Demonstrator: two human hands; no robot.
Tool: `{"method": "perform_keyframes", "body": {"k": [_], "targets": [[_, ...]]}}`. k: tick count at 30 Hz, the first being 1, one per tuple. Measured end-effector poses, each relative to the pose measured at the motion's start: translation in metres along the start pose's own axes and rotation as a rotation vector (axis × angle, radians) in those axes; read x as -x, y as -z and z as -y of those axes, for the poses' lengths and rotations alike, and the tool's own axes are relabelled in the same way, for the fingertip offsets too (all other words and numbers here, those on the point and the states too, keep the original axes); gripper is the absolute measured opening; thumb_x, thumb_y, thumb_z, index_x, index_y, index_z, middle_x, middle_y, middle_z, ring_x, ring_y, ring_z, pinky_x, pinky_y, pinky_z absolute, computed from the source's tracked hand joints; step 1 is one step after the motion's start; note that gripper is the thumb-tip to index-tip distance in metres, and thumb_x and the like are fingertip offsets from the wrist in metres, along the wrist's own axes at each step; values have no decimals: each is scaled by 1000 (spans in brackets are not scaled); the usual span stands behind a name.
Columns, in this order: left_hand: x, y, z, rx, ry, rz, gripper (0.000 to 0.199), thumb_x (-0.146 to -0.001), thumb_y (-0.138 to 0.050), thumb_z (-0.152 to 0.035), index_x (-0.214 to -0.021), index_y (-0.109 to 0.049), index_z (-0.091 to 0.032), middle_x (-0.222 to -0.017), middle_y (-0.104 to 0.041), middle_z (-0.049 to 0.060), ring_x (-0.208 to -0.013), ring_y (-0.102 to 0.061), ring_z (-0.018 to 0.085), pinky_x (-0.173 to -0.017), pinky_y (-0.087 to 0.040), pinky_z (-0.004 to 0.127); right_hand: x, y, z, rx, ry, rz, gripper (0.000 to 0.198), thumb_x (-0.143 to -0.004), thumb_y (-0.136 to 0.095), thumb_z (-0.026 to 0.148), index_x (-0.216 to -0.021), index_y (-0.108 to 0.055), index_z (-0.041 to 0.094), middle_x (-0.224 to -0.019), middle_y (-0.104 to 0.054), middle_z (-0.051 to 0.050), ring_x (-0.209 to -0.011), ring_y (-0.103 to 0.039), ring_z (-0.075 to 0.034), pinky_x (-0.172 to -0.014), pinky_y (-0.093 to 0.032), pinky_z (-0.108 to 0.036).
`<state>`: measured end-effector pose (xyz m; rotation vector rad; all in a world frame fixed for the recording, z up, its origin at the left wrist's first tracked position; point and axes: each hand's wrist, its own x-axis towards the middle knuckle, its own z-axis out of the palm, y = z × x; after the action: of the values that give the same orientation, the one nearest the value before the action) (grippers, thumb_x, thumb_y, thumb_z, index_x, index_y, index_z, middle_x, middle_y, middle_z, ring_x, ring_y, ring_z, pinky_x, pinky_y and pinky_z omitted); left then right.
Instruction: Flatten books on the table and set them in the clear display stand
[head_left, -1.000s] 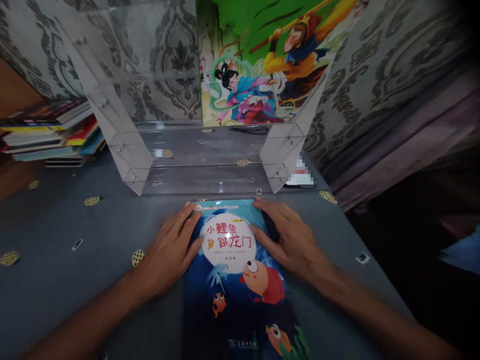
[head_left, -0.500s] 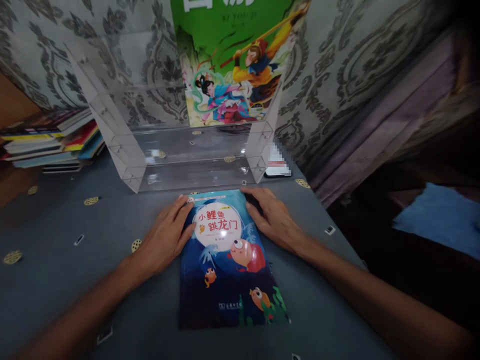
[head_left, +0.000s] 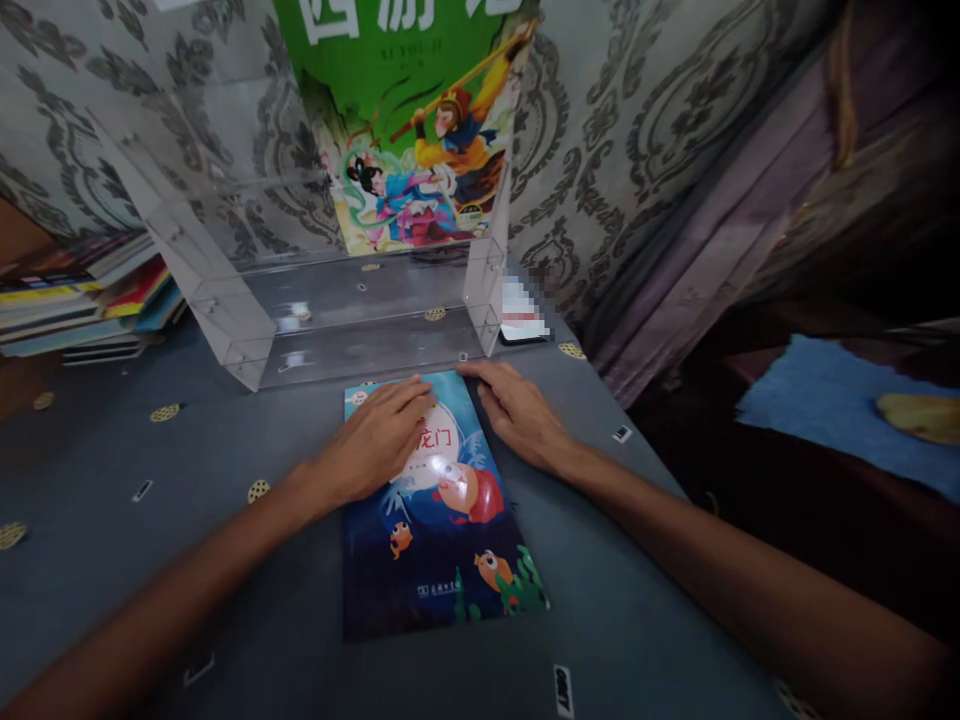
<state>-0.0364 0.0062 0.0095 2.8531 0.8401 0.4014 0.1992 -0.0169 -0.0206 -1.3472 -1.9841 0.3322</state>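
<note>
A blue picture book with cartoon fish on its cover lies closed and flat on the dark tablecloth. My left hand rests flat across the upper left of the cover, fingers stretched out, hiding part of the title. At the book's upper right edge lies my right hand, its fingers extended and its fingertips by the top corner. Behind the book stands a clear acrylic rack with stepped tiers. A green book showing a monkey figure with a staff leans upright on the rack.
Stacked books sit at the back left of the table. A phone-like object, partly blurred out, lies right of the rack. Beyond the table's right edge are a purple curtain and a blue cloth.
My left hand has slid rightward from the book's left edge onto its cover, covering part of the title. My right hand stays by the upper right corner. The view has shifted slightly.
</note>
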Motion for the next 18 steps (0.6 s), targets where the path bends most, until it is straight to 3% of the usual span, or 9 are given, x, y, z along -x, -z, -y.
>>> {"method": "perform_keyframes", "body": {"k": [7, 13, 18], "targets": [[-29, -10, -1, 36, -78, 64, 37, -105, -37, -27, -137, -49, -15, -151, -51, 13, -146, -40, 23, -119, -34, 49, -1, 3, 1, -20, -21, 21, 45, -92, -38, 10, -130, -60, 23, -123, -70, -9, -115, -63, -26, -100, -51, -50], [-29, -14, 2, 35, -99, 48, 38, -104, -37, -26, -137, -52, -14, -148, -54, 13, -145, -40, 24, -118, -34, 50, -1, 3, 0, -29, -36, 34, 45, -91, -39, 10, -129, -60, 23, -125, -69, -7, -118, -62, -26, -102, -50, -49], [-25, -12, 2, 32, -186, 100, 39, -101, -39, -17, -135, -57, -23, -149, -54, 8, -144, -42, 24, -118, -34, 53, -2, 3, 0, -11, -56, 33, 43, -91, -40, 11, -127, -61, 22, -122, -70, -7, -115, -62, -25, -101, -50, -47]]}}
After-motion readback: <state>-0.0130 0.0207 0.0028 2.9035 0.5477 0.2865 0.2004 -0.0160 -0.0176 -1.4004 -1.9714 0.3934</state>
